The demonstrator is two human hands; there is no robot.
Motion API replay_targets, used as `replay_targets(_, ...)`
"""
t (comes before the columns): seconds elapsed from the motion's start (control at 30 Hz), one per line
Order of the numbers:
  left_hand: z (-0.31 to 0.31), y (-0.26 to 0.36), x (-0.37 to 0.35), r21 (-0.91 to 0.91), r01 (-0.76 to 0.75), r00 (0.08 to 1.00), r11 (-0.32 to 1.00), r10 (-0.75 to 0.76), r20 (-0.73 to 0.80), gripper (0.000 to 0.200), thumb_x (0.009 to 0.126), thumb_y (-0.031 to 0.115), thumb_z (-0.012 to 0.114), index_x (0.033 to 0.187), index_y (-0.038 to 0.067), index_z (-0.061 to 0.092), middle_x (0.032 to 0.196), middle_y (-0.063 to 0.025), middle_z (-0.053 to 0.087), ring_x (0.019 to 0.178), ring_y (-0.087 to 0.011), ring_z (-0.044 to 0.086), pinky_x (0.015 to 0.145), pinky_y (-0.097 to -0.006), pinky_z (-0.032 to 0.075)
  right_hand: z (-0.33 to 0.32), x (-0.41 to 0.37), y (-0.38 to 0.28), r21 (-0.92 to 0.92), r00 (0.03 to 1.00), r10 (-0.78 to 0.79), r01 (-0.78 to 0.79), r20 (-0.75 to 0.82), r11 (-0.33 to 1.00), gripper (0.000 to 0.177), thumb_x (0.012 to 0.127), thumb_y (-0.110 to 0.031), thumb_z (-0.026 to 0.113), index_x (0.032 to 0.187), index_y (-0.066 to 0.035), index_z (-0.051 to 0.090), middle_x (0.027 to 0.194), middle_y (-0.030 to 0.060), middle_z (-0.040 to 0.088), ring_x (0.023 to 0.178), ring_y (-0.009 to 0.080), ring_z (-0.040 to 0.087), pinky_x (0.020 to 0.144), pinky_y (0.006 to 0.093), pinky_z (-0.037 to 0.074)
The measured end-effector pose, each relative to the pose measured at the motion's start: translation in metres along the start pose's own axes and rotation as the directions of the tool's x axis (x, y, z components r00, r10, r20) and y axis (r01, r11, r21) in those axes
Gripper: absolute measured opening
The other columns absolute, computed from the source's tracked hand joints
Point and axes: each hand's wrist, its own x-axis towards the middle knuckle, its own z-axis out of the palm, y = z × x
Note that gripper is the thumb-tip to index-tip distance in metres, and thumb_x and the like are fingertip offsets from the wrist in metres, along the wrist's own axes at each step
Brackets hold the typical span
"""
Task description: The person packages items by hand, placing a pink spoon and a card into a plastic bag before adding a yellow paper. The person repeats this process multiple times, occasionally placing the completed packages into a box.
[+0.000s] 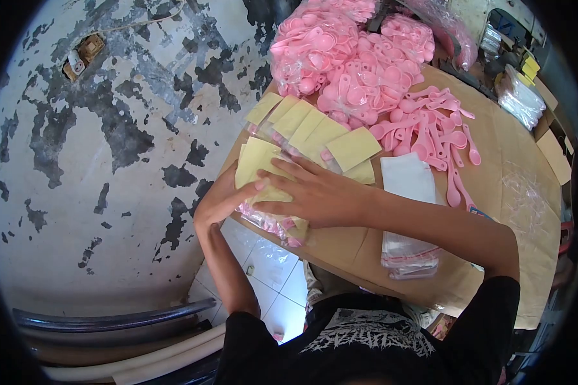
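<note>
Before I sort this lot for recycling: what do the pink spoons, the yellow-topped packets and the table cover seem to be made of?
Pink spoons: moulded plastic, judging by the even colour and the smooth, slightly glossy sheen.
Packets: clear, glossy plastic film with matte yellow headers, probably card or paper.
Table cover: matte brown paper or thin card, creased.

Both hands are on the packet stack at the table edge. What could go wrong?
The packet stack under the left hand and right hand sits at the edge of the table; a push could spill packets to the floor. The clear bags near that edge look slippery and might slide off. The right forearm could sweep loose pink spoons.
</note>
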Motion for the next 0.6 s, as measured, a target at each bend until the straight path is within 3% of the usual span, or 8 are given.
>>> replay_targets(0.2, 0.004, -0.030, -0.020, -0.274, 0.028, 1.000, 0.961, -0.028, 0.003, 0.073, 0.082, 0.023, 0.070, 0.140, -0.005, 0.037, 0.133, -0.0155, 0.050, 0.123, -0.0225, 0.047, 0.103, -0.0328, 0.037, 0.002, 0.011, -0.012, -0.064, 0.984, -0.120, 0.112, -0.130, 0.992, 0.052, 0.083, -0.028, 0.060, 0.133, -0.032, 0.046, 0.140, 0.0099, 0.045, 0.133, 0.0337, 0.040, 0.102, 0.0557, 0.039)
replay_targets(0.37, 0.029, -0.010, -0.049, -0.311, -0.054, 0.998, 0.949, 0.058, 0.005, 0.075, 0.081, 0.016, 0.069, 0.141, -0.006, 0.032, 0.136, -0.0157, 0.047, 0.125, -0.0244, 0.045, 0.103, -0.0353, 0.038, -0.029, -0.004, -0.028, -0.011, 0.973, -0.167, 0.168, -0.159, 0.986, 0.042, 0.083, -0.027, 0.059, 0.125, -0.030, 0.052, 0.138, 0.0087, 0.047, 0.132, 0.0321, 0.041, 0.100, 0.0532, 0.041)
replay_targets(0.5, 0.096, 0.016, -0.059, -0.573, -0.124, 0.991, 0.810, 0.128, -0.034, 0.076, 0.076, 0.010, 0.073, 0.140, -0.005, 0.034, 0.133, -0.0149, 0.050, 0.121, -0.0227, 0.049, 0.098, -0.0348, 0.043, -0.096, -0.047, -0.053, -0.043, 0.990, -0.109, 0.106, -0.092, 0.993, 0.037, 0.083, -0.028, 0.059, 0.120, -0.032, 0.055, 0.140, 0.0071, 0.046, 0.133, 0.0291, 0.040, 0.101, 0.0531, 0.043)
replay_targets(0.6, 0.156, 0.046, -0.051, -0.667, -0.013, 0.973, 0.745, 0.164, 0.164, 0.071, 0.077, 0.007, 0.073, 0.138, -0.003, 0.037, 0.127, -0.0124, 0.055, 0.117, -0.0203, 0.053, 0.095, -0.0331, 0.046, -0.140, -0.105, -0.078, -0.080, 0.999, 0.021, -0.023, -0.034, 0.997, 0.035, 0.085, -0.032, 0.060, 0.120, -0.035, 0.056, 0.143, 0.0037, 0.045, 0.134, 0.0255, 0.039, 0.102, 0.0530, 0.043)
